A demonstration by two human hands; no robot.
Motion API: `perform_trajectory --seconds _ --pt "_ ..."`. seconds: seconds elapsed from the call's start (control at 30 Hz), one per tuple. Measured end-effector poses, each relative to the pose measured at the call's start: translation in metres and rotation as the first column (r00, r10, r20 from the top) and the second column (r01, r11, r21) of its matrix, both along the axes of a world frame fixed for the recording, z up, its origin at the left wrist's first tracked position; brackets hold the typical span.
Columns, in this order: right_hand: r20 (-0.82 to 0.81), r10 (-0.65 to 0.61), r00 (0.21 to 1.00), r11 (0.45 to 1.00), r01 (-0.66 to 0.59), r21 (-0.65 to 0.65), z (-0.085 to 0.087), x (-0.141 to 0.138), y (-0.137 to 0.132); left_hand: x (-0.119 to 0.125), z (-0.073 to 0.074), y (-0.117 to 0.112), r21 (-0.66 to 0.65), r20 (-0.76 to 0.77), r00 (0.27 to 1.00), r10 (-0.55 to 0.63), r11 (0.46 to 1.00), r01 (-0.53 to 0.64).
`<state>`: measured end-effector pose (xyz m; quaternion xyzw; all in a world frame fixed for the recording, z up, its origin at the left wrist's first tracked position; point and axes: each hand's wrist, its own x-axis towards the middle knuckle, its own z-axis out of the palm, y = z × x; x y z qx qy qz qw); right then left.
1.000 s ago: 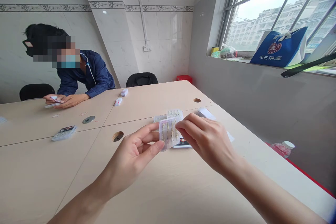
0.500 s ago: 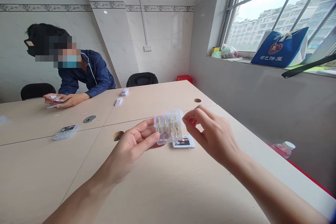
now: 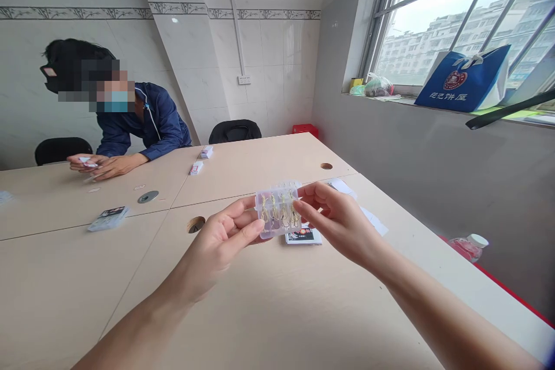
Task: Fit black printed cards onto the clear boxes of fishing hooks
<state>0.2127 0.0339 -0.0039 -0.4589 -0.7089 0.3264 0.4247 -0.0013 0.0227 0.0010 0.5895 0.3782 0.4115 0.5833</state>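
A small clear plastic box was held above a pale wooden table, over a printed card packet. The left hand was closed around the box's left end, with the fingers curled behind it and the thumb in front. The right hand was raised at the right end, its fingertips against the plastic (whether it gripped could not be told). Four gold hooks were seated side by side inside the box, so that stage was shown complete; whether the lid was latched could not be made out. Loose white papers lay to the right of the right hand. Across the table, a co-worker's hands held a small white item, apart from the box.
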Motion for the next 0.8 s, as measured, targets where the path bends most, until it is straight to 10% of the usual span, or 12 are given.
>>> perform_trajectory --seconds 0.63,0.8 --pt "-0.056 0.145 0.988 0.986 -0.149 -0.08 -0.007 -0.001 0.002 0.003 -0.008 0.004 -0.051 -0.037 0.999 0.004 0.999 -0.005" --pt "0.481 -0.062 0.874 0.979 -0.041 0.2 -0.018 0.008 0.016 -0.004 -0.011 0.011 -0.095 0.026 0.991 0.133 0.987 -0.13"
